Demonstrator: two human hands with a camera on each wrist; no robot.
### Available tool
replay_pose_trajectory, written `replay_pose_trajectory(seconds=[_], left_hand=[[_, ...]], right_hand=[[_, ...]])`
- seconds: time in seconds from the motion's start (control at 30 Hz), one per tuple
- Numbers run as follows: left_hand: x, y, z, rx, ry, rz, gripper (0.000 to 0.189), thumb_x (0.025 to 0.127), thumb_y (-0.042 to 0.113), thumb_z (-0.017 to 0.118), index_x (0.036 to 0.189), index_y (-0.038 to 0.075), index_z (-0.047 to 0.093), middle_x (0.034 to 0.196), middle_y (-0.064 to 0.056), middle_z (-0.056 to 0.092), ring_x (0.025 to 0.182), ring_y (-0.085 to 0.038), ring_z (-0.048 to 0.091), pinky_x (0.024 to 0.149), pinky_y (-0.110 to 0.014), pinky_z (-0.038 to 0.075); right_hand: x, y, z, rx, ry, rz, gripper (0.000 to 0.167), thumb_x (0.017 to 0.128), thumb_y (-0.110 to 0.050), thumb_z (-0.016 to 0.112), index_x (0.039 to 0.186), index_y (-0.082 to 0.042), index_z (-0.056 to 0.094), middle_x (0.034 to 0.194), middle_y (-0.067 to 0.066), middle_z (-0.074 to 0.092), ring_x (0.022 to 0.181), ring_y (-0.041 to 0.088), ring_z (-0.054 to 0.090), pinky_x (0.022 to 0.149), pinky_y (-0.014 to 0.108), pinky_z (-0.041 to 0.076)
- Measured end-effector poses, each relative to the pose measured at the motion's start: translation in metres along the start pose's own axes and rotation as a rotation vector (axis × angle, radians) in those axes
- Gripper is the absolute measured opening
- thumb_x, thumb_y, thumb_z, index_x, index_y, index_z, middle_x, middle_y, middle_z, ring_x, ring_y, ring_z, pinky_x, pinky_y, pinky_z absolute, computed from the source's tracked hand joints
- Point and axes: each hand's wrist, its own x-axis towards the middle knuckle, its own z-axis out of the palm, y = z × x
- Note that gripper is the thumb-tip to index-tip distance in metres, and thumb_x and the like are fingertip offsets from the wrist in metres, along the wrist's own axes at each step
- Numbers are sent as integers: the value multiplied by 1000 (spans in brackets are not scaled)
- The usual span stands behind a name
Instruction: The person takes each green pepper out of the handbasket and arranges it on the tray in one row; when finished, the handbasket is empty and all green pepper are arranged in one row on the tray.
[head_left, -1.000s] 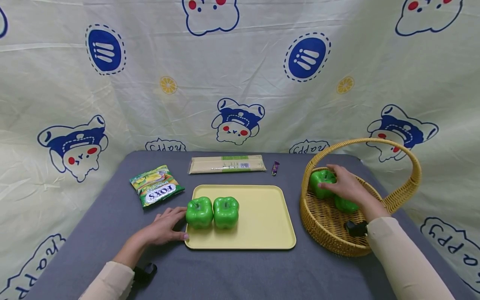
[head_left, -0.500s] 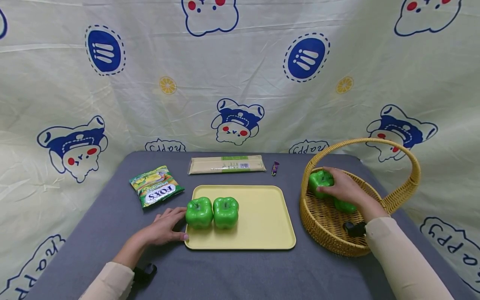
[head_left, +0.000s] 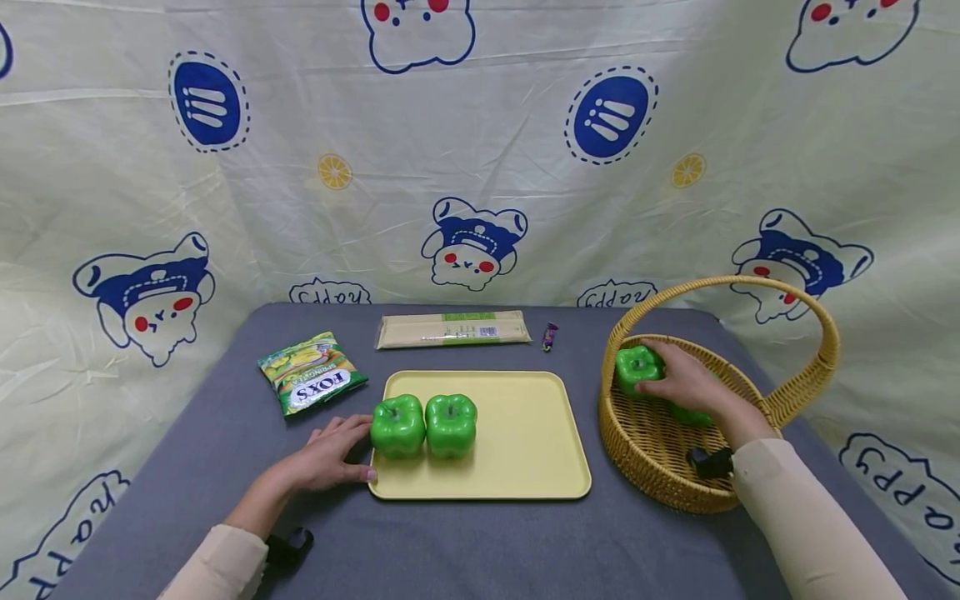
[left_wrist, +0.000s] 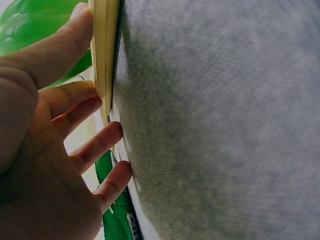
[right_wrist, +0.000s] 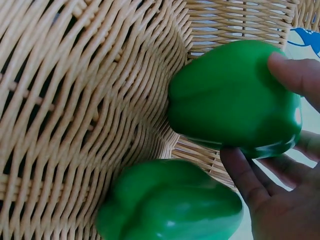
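Inside the wicker basket (head_left: 637,467), my right hand (head_left: 693,383) holds a green bell pepper (head_left: 637,369) near the far left wall. The right wrist view shows that pepper (right_wrist: 235,97) between thumb and fingers, with its end against the weave. Another bell pepper (right_wrist: 170,205) lies beside it, mostly hidden under the hand in the head view. My left hand (head_left: 326,456) touches the left edge of the yellow tray (head_left: 532,433), fingers spread and fairly straight. Two green bell peppers, a left one (head_left: 398,426) and a right one (head_left: 451,426), sit side by side on the tray.
A green and yellow Fox's candy bag (head_left: 312,372) lies behind the left hand. Beyond the tray are a long flat beige packet (head_left: 453,329) and a small purple wrapped candy (head_left: 549,337). The basket's tall handle (head_left: 813,321) arches above the right wrist.
My right hand has shifted slightly left and lower with the bell pepper in the basket, covering more of the other one there. The left hand stays at the tray's edge.
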Motion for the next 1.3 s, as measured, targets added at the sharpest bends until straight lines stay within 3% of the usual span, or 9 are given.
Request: replay_pose_trajectory(seconds=[0.3,0.47,0.73,1.3], left_hand=[[0,-1,1,2,5,4,77,77,43,73,138,5,45,142,-11,43,127,-35,37,94,-61,27],[0,0,0,2,-3,-1,77,78,43,73,138,5,45,143,-11,43,128,-35,37,94,-61,27],[0,0,-2,-14,-13,-10,77,78,43,73,139,4,44,144,-13,42,129,-36,35,97,-65,24],[0,1,-1,3,-9,-5,77,78,43,73,139,4,44,143,-12,42,128,-35,36,93,-60,28]], right_hand=[[-2,-1,-2,1,13,-9,80,82,-25,72,142,8,32,135,32,43,117,46,46,95,59,37],[-3,-4,-8,33,26,12,78,83,-33,71,143,2,34,136,29,44,118,43,47,94,58,38],[-8,-15,-23,51,63,56,89,84,-47,67,146,1,26,142,29,36,121,46,43,93,58,38],[-36,-35,-40,35,188,83,93,82,-57,64,149,-5,24,140,29,36,118,46,44,91,60,39]])
